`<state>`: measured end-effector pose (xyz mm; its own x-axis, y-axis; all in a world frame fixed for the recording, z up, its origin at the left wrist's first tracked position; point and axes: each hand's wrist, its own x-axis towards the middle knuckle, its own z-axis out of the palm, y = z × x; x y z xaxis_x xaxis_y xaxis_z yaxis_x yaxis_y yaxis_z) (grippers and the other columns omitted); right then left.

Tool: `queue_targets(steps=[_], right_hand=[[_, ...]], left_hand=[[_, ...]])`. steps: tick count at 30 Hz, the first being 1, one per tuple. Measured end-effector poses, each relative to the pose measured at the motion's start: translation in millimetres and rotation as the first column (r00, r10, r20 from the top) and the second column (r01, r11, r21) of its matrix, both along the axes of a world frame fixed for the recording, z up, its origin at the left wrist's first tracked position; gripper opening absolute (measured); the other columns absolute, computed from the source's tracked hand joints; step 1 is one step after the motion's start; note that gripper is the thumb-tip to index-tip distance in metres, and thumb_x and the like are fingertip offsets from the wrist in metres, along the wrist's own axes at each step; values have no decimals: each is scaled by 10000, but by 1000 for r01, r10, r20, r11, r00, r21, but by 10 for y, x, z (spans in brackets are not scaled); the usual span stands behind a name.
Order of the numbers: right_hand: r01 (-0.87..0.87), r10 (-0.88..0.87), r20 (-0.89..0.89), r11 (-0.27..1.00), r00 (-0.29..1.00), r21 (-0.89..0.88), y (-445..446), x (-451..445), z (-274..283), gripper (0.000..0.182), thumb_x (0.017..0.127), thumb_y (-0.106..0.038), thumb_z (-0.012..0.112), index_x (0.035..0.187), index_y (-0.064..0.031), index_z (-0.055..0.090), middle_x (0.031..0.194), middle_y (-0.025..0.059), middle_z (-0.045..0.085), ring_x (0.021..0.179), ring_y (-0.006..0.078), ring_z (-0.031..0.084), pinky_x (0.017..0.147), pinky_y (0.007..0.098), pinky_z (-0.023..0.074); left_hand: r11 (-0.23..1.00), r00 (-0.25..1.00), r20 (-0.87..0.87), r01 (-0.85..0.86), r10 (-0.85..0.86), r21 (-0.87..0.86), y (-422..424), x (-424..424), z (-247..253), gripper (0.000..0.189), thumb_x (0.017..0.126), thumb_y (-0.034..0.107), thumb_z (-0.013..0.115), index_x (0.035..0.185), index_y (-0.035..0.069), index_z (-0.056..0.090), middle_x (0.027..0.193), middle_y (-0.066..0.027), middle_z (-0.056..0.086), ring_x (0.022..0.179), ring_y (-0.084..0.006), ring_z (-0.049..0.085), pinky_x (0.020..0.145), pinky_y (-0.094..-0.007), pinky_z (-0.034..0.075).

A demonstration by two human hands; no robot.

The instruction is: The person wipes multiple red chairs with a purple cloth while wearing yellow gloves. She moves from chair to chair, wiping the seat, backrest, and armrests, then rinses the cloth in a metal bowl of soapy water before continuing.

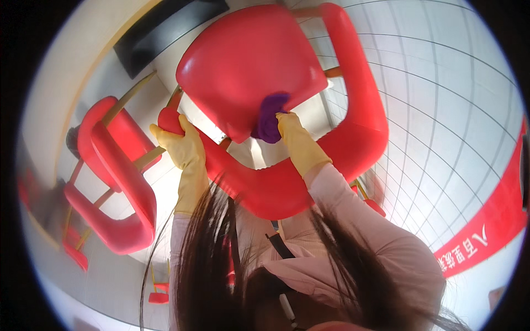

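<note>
A red padded armchair (252,62) on brown legs fills the middle of the view, its curved back and arm rail (273,190) nearest to me. My right hand (292,132), in a yellow rubber glove, reaches over the rail and holds a bunched purple cloth (271,120) against the rear edge of the seat. My left hand (180,142), gloved in the same yellow, rests at the left end of the rail with its thumb raised and grips around the rail's outer side. Part of its fingers is hard to make out against the chair.
More red armchairs (120,165) stand to the left. A dark flat panel (165,31) lies at the upper left. White tiling (414,124) spans the right, with a red banner (488,236) bearing writing. Long hair hangs over my forearms.
</note>
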<state>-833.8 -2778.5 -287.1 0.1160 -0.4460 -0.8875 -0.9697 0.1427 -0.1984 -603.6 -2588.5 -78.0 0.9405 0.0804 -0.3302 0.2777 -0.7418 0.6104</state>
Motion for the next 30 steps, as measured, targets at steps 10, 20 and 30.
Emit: queue_targets(steps=[10, 20, 30], right_hand=[[-485, 639, -158, 377, 753, -789, -1451, -675, 3402, 404, 777, -133, 906, 1123, 18, 761, 1425, 267, 650, 1226, 436, 657, 1039, 469, 547], [-270, 621, 356, 689, 698, -673, -2361, 812, 2510, 358, 986, -157, 793, 1309, -26, 712, 1424, 187, 710, 1325, 437, 638, 1119, 458, 533], [-319, 598, 339, 731, 727, -604, -2777, 1976, 2434, 544, 976, -325, 761, 1425, -40, 642, 1288, 289, 744, 1265, 441, 706, 1044, 520, 558]], left_hand=[[998, 997, 71, 21, -26, 58, -20, 6, 107, 487, 1024, 228, 733, 1312, -65, 473, 1264, -291, 644, 1164, -457, 676, 1012, -528, 555], [978, 989, 128, 47, -74, 205, 143, -57, -257, 869, 1054, 356, 735, 1635, -113, 291, 1559, -339, 521, 1442, -462, 547, 1209, -483, 457], [956, 999, 32, 14, -25, 293, 119, -32, -269, 946, 1060, 463, 700, 1688, -80, 246, 1712, -295, 365, 1581, -429, 390, 1290, -479, 374]])
